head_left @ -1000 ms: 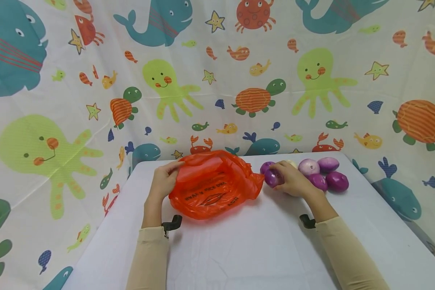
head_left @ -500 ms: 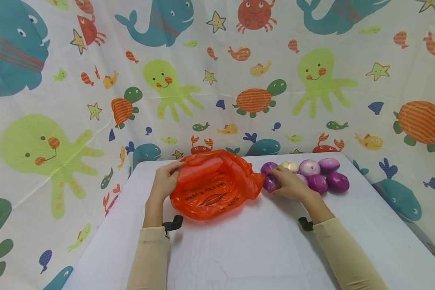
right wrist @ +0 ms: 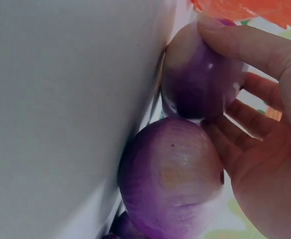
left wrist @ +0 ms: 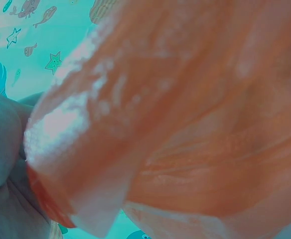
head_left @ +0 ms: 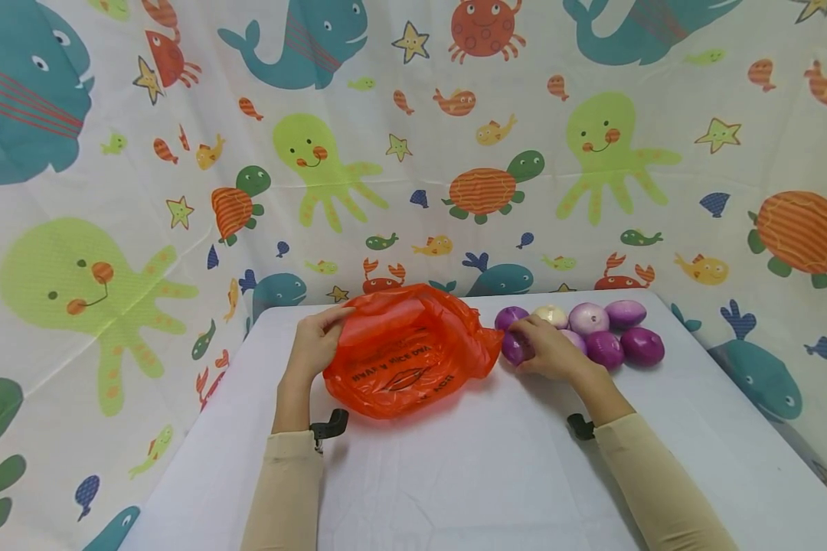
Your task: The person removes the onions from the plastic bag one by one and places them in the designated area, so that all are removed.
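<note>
At the upper edge of a crumpled red plastic bag (head_left: 400, 367), my left hand (head_left: 315, 340) grips the film. Black print shows on the bag, which sags across the left wrist view and hides part of that hand. My right hand (head_left: 551, 348) holds a purple onion (head_left: 515, 349) close to the bag's right end. In the right wrist view the thumb lies over this onion (right wrist: 200, 74) and the fingers curve behind it. A second, paler purple onion (right wrist: 170, 174) sits against it under the palm.
Behind the held onion is another purple onion (head_left: 508, 317). To the right cluster a whitish onion (head_left: 551, 314) and several purple ones, among them a dark onion (head_left: 642, 347) nearest the right table edge. A printed curtain (head_left: 413, 153) hangs behind the white table (head_left: 441, 474).
My right hand and its onion have shifted slightly left and nearer to me, and the whitish onion behind has come into fuller view. The left hand and bag have hardly moved.
</note>
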{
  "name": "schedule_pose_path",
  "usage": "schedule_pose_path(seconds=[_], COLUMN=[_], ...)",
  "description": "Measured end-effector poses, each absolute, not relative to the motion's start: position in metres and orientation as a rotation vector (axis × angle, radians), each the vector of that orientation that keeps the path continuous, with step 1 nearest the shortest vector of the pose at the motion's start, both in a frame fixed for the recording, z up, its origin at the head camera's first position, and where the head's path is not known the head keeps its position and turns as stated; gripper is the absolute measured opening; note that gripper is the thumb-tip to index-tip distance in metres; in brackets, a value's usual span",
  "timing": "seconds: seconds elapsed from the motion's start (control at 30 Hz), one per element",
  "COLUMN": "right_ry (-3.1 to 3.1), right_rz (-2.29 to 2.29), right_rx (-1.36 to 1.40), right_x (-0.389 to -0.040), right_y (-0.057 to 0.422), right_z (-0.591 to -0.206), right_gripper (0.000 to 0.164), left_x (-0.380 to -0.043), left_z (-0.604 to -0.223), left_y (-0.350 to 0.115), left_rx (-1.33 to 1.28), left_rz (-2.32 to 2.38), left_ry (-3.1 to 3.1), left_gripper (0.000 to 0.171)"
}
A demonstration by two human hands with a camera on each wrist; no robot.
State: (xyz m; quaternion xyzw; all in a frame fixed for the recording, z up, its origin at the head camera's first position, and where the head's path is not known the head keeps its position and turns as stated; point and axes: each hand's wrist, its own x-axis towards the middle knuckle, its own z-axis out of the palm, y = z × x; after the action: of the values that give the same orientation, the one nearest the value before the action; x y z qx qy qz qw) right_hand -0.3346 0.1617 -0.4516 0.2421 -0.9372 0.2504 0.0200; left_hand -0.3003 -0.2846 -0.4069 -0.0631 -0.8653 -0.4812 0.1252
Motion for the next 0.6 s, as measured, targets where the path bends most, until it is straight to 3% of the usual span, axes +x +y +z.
schedule_pose_path(seconds=[0.6], right_ry=[-2.922], right_rz=[0.763], right_rx=[0.755], right_x=[-0.3323], right_y=[0.1640], right_z=[-0.4480], right_gripper=[0.069], left_x=[-0.3020], left_z=[-0.4073], left_y=[-0.2828], left_rx=[-0.190], left_rz=[-1.415], left_ry=[-2.509], left_gripper=[0.035])
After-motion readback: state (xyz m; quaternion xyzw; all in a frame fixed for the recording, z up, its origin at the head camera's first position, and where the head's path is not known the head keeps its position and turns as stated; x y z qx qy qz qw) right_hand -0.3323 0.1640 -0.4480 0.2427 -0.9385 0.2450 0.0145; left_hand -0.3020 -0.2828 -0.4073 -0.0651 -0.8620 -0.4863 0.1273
